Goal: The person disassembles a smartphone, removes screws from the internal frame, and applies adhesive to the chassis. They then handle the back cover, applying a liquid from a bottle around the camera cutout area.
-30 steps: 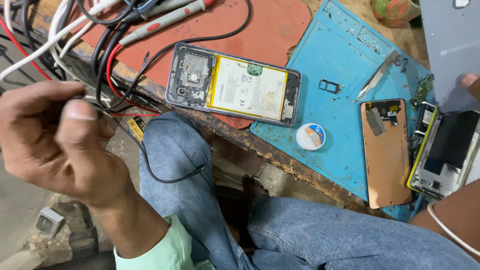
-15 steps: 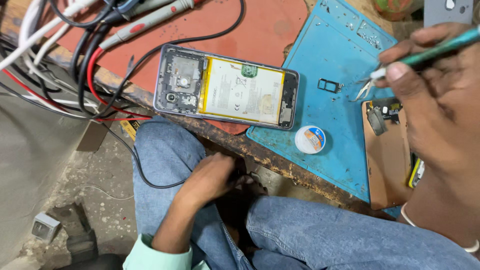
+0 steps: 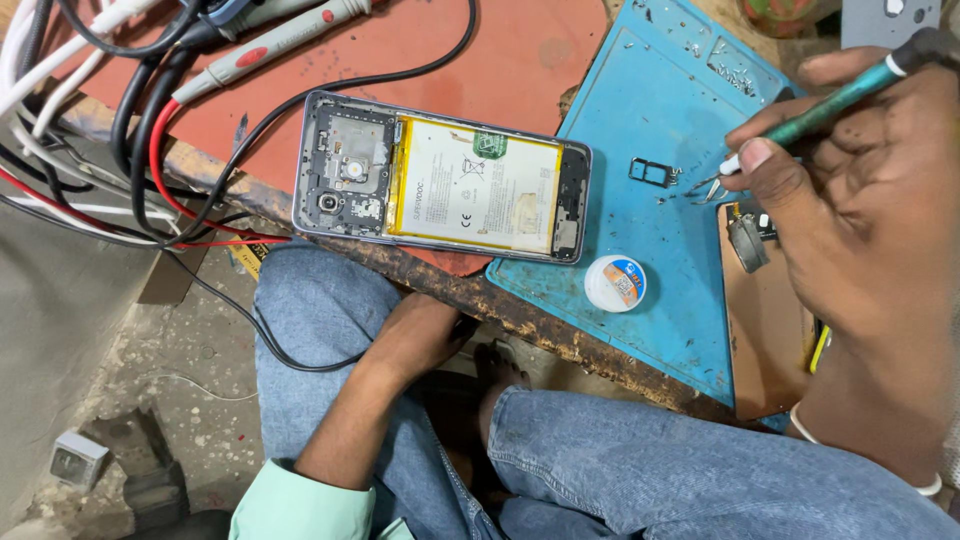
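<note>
A slim teal-handled tool lies slantwise in the right hand, pinched between thumb and fingers, its dark cap up at the right. Its white collar ends in fine metal tweezer-like tips, which point down-left over the blue work mat, just beside a small black card tray.
</note>
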